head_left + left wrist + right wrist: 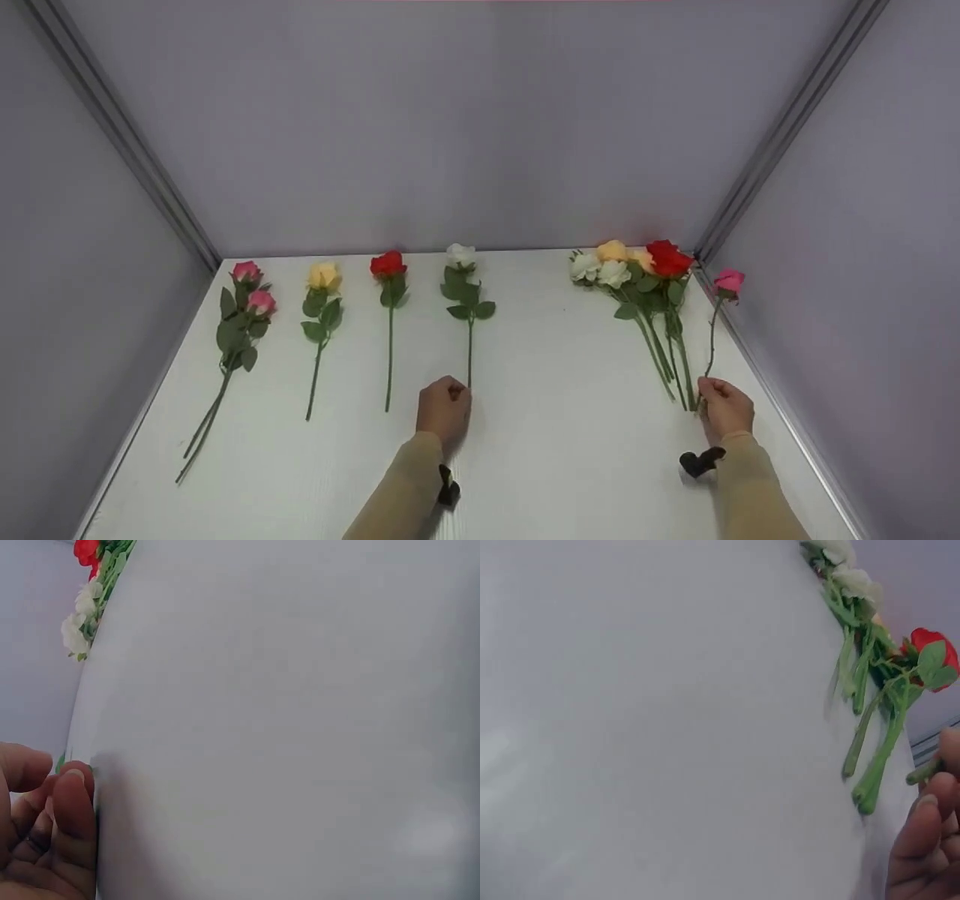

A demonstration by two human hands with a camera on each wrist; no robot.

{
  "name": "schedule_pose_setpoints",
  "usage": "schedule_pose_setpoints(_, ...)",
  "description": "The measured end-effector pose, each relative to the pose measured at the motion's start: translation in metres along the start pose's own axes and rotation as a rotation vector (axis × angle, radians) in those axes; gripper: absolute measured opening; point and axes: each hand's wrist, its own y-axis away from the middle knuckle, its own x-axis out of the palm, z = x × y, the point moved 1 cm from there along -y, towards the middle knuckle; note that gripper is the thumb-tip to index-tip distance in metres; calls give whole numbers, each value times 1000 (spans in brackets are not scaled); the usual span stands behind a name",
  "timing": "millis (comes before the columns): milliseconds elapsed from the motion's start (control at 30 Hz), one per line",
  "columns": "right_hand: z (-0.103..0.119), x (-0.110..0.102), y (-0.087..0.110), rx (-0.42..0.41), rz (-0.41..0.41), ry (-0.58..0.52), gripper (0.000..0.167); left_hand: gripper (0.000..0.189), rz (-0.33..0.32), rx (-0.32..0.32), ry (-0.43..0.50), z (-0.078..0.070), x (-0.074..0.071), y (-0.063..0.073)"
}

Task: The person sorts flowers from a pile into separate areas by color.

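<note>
Near the middle of the table, the curled fingers of my left hand are at the lower stem of a white rose, which lies with its bloom toward the back wall. In the left wrist view the left hand hides most of this rose. At the right edge, my right hand pinches the lower stem of a pink rose, whose bloom points away from me. The cut stem end pokes out between thumb and fingers in the right wrist view.
Left of the left hand lie a red rose, a yellow rose and two pink roses side by side. Beside the right hand, a bunch holds white roses, yellow roses and red blooms. Grey walls enclose the white table.
</note>
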Motion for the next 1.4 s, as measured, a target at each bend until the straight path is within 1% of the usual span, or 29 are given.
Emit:
schedule_pose_setpoints(133,16,11,16,-35,-11,-130,45,11,24,-32,26,-2,-4,9)
schedule_pose_setpoints(167,20,16,22,-36,-6,-178,42,11,30,-38,35,-3,-5,11)
schedule_pose_setpoints(233,29,26,33,-43,14,-262,38,11,34,-26,46,-8,-6,15)
schedule_pose_setpoints(300,37,38,45,-49,43,-320,35,9,29,26,41,-15,-5,18)
schedule_pose_setpoints(367,46,51,58,-75,81,-328,35,7,25,89,28,-23,-2,22)
schedule_pose_setpoints(467,59,74,78,-144,141,-328,38,6,27,197,17,-37,4,30)
schedule_pose_setpoints(533,66,90,92,-205,186,-325,38,6,42,240,41,-47,7,36)
schedule_pose_setpoints(600,72,105,108,-267,241,-327,35,8,65,269,83,-55,10,42)
schedule_pose_setpoints(700,82,124,131,-358,336,-297,25,10,107,276,152,-68,14,51)
schedule_pose_setpoints(800,94,136,154,-474,406,-216,14,12,118,298,171,-80,15,59)
schedule_pose_setpoints(867,102,142,169,-559,423,-165,7,14,103,317,172,-88,15,63)
schedule_pose_setpoints(967,111,149,186,-688,418,-108,4,18,60,358,183,-99,14,69)
schedule_pose_setpoints(1067,107,158,193,-762,397,-47,7,21,22,394,204,-105,12,74)
schedule_pose_setpoints(1133,103,163,195,-809,379,-11,8,18,2,411,228,-107,11,76)
schedule_pose_setpoints(1300,96,172,201,-930,379,27,5,7,-42,412,286,-104,11,78)
schedule_pose_setpoints(1400,95,175,203,-964,378,54,5,6,-46,419,286,-101,9,80)
